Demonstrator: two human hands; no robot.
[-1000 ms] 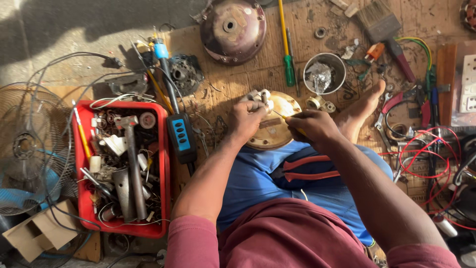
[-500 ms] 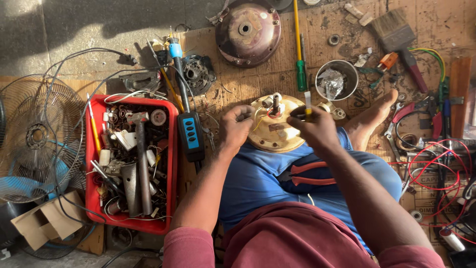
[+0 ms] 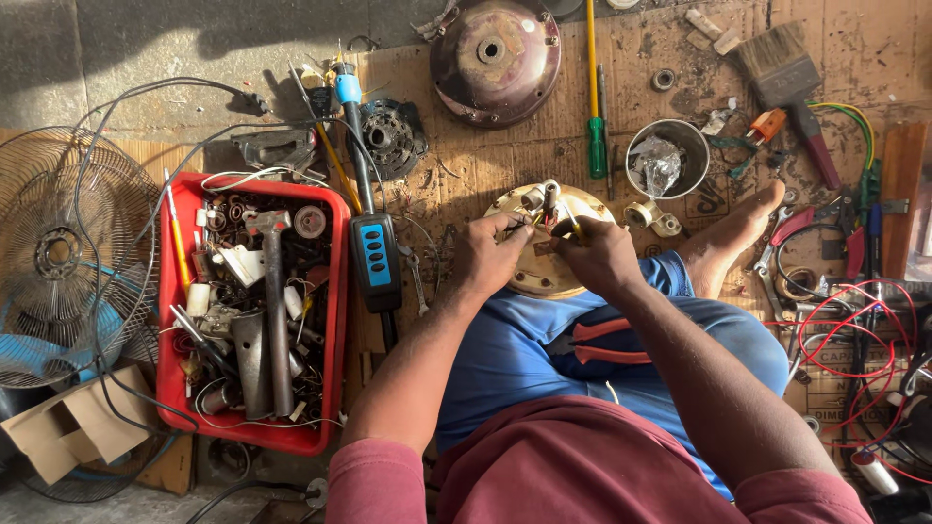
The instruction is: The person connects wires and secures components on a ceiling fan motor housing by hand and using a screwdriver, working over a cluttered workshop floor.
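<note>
A round brass-coloured fan motor cover (image 3: 529,277) rests against my knees, with a short shaft and wires (image 3: 549,199) sticking up from its middle. My left hand (image 3: 488,257) pinches the wires at the cover's centre. My right hand (image 3: 599,254) is closed on a thin yellow-tipped tool (image 3: 573,229) that touches the same spot. Both hands meet over the cover. Red-handled pliers (image 3: 594,342) lie on my blue-clad lap.
A red tray (image 3: 335,320) of metal parts and a hammer stands on the left, with a blue-buttoned tester (image 3: 375,257) beside it. A fan guard (image 3: 58,252) is far left. Behind are a dark motor housing (image 3: 495,58), a green screwdriver (image 3: 595,146), a steel cup (image 3: 694,146) and a brush (image 3: 777,63). Red wires (image 3: 845,320) lie right.
The view has shifted so the cover sits nearer the middle. My hands have closed in on the central shaft and wires; the right hand has moved down onto them.
</note>
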